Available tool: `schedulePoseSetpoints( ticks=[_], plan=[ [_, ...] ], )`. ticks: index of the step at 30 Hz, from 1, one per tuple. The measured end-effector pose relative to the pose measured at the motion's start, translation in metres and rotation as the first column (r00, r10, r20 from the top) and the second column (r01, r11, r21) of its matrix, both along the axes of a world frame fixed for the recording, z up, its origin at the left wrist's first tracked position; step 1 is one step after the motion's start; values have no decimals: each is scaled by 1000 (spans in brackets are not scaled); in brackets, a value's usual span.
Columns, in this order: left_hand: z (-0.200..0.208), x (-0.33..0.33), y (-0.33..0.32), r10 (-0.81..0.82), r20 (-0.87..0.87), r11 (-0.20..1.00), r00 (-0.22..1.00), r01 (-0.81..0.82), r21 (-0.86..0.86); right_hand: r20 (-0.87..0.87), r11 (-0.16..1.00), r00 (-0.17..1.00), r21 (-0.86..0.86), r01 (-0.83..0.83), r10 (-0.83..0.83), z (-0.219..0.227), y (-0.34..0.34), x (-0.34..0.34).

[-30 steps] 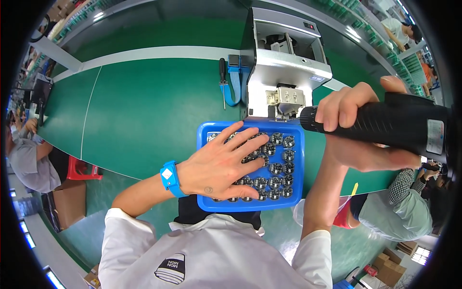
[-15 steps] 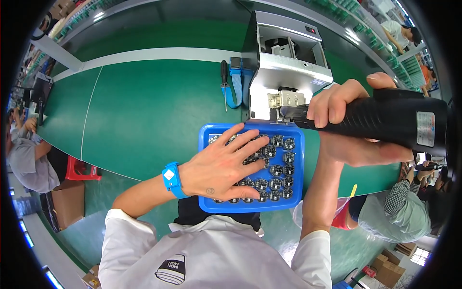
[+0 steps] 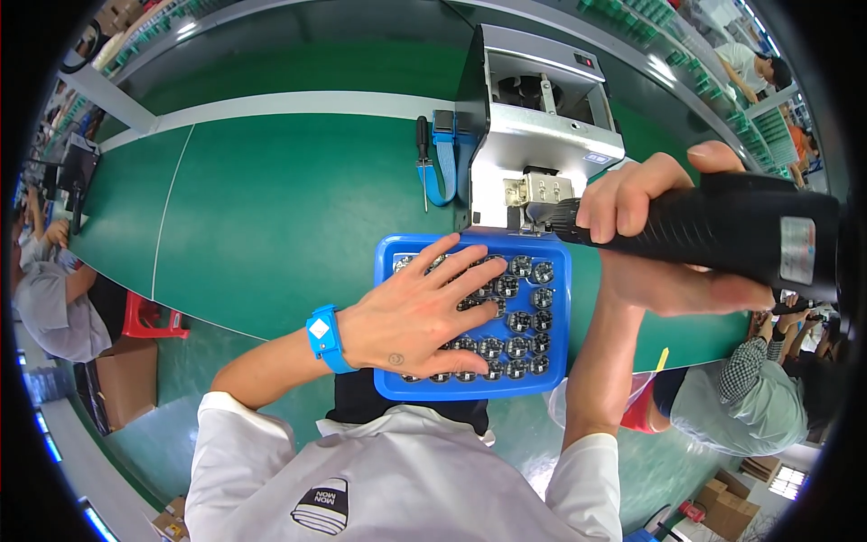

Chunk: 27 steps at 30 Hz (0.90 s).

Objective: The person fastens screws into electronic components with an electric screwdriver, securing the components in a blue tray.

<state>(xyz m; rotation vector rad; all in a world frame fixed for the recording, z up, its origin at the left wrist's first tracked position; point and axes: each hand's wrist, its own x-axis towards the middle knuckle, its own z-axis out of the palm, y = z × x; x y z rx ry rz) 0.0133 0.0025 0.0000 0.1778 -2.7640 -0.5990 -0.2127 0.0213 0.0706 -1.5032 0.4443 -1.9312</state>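
Note:
My right hand [image 3: 646, 230] is closed around a thick black electric screwdriver [image 3: 713, 226], held sideways in front of the machine. The tool's nose end reaches the small metal block [image 3: 546, 188] on the front of a silver and black screw feeder [image 3: 551, 135]; its very tip cannot be made out. My left hand [image 3: 420, 316] lies flat with fingers spread over a blue plastic tray [image 3: 562, 316]. Rows of small round parts [image 3: 517, 346] with metallic and dark details fill the tray, several hidden beneath my palm. A blue wrist strap [image 3: 327, 339] circles my left wrist.
Left of the feeder, a screwdriver with a black handle [image 3: 422, 135] and a coiled blue strap [image 3: 444, 167] lie on the green table [image 3: 271, 208]. Co-workers sit at the left [image 3: 59, 298] and right [image 3: 731, 406]. A red stool [image 3: 155, 316] stands at the left.
Inside the feeder's top opening, the metal mechanism has shifted position. Both hands, the electric screwdriver and the tray stay almost where they were.

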Motion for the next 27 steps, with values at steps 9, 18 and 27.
schedulePoseSetpoints(
  ticks=[9, 18, 27],
  plan=[
    [0, 0, 0, 14, -18, 999, 1000, -14, 30, 31, 994, 998, 99, -50, 47, -3, 11, 6],
    [3, -3, 3, 17, 8, 992, 1000, -18, 121, 110, 973, 993, 221, -73, 50, -21, 65, 25],
    [3, -3, 4, 11, 21, 991, 1000, -14, 130, 114, 968, 982, 184, -170, 151, -44, 59, 29]
  ],
)
